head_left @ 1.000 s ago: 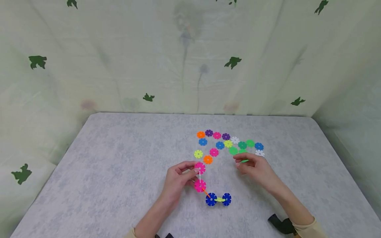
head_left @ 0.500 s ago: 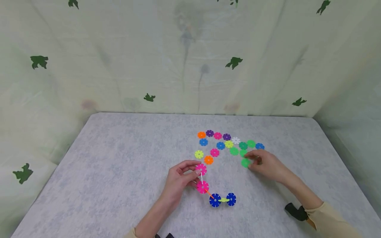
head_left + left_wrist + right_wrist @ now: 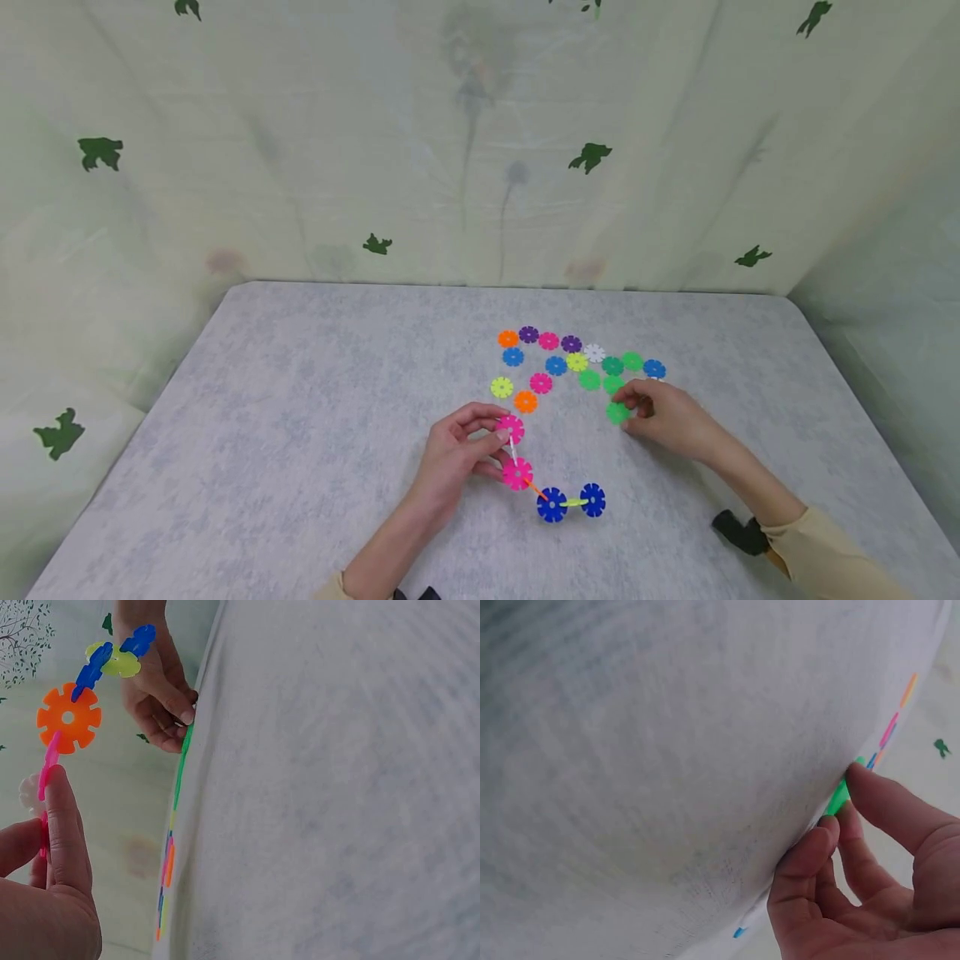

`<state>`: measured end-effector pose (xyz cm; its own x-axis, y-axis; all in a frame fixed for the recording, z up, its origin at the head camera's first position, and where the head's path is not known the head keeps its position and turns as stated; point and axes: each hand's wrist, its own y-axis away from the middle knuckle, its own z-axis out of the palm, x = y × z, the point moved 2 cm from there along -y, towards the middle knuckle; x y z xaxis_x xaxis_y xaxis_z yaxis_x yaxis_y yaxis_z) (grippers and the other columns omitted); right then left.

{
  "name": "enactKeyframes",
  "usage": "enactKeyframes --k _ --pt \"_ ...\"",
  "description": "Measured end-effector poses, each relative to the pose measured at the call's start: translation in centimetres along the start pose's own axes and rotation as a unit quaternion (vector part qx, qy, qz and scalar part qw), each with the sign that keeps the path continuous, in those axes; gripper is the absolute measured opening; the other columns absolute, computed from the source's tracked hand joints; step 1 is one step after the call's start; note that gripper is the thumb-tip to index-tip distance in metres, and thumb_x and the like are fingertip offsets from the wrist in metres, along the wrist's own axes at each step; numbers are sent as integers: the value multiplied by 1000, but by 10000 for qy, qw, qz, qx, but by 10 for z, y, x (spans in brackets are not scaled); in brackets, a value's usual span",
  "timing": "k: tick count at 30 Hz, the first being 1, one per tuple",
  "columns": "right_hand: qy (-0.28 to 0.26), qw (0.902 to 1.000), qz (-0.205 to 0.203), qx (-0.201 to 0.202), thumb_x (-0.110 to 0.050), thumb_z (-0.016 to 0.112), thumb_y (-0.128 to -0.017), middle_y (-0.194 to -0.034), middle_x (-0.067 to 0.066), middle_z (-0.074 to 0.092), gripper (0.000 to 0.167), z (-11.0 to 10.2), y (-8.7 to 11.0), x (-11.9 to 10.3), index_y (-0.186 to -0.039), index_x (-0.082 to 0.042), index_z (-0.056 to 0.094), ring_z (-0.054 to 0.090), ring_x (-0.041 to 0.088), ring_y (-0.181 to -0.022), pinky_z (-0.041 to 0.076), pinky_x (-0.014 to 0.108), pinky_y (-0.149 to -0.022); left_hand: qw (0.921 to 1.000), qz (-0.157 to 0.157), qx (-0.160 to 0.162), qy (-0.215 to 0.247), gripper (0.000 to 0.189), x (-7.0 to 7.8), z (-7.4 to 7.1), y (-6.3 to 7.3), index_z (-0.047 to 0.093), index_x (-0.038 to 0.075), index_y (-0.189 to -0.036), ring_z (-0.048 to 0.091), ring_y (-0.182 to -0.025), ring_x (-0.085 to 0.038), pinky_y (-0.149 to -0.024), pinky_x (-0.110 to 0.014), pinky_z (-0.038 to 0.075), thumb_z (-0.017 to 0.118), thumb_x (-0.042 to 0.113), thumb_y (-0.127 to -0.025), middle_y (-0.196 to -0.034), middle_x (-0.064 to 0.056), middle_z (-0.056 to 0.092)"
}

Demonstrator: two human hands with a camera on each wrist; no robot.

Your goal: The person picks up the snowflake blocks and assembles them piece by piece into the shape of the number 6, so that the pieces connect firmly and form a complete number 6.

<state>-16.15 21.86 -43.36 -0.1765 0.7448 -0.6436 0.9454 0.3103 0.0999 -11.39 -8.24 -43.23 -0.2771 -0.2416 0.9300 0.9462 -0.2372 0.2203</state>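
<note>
My left hand [image 3: 450,454] pinches the upper pink disc [image 3: 512,429] of a chain of slotted plastic snowflake discs. Below that disc come a white disc seen edge-on, a second pink disc [image 3: 517,474], an orange disc [image 3: 68,718], a blue disc [image 3: 552,505], a yellow-green disc [image 3: 114,660] and another blue disc [image 3: 592,500]. The chain hangs clear of the table, bending to the right. Over the table, my right hand [image 3: 671,421] has thumb and fingertips at the edges of a flat green snowflake disc [image 3: 618,412], pinching it; its fingers partly cover the disc.
Several loose discs lie flat behind the hands, among them an orange disc [image 3: 526,402], a yellow disc [image 3: 502,387] and a blue disc [image 3: 655,368]. The grey table [image 3: 300,400] ends at a pale curtain [image 3: 300,167].
My right hand has moved right and come down to the green disc, taking its edges between thumb and fingers. In my left hand, the chain's lower end has swung slightly right.
</note>
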Motion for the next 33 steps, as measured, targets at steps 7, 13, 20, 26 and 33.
enactKeyframes --k 7,13,20,26,33 --pt "-355 9992 -157 -19 -2 75 -83 -87 1 59 20 0 3 -3 -97 -10 63 53 19 -80 47 31 -68 9999 1 -107 66 28 -2 1 0 61 -5 -115 66 -68 -21 -58 -36 58 69 2 -89 -90 -10 63" --pt "-249 9993 -245 110 -5 72 -88 -89 -5 64 15 2 8 -9 -93 -18 68 56 18 -84 50 33 -75 9998 -70 -163 69 27 -3 3 1 61 -3 -115 65 -67 -21 -59 -35 58 69 4 -89 -90 -10 64" --pt "-840 9958 76 358 -5 70 -90 -96 -2 67 14 8 18 -20 -100 -14 71 62 19 -86 54 31 -74 9997 -58 -213 125 27 -1 5 2 61 -5 -115 65 -65 -20 -58 -34 58 67 0 -89 -91 -11 65" --pt "-1729 9826 158 666 -8 70 -91 -100 6 67 17 13 28 -41 -108 -8 71 68 23 -82 57 33 -73 9997 -117 -171 94 27 1 6 3 61 -4 -115 65 -66 -20 -58 -34 58 66 0 -89 -91 -11 65" --pt "-2015 9751 -199 906 -8 70 -91 -106 1 68 25 20 35 -70 -115 -13 71 66 20 -88 57 33 -75 9995 -232 -199 -47 27 2 8 5 62 -3 -116 66 -67 -21 -59 -33 58 68 3 -89 -91 -11 65"
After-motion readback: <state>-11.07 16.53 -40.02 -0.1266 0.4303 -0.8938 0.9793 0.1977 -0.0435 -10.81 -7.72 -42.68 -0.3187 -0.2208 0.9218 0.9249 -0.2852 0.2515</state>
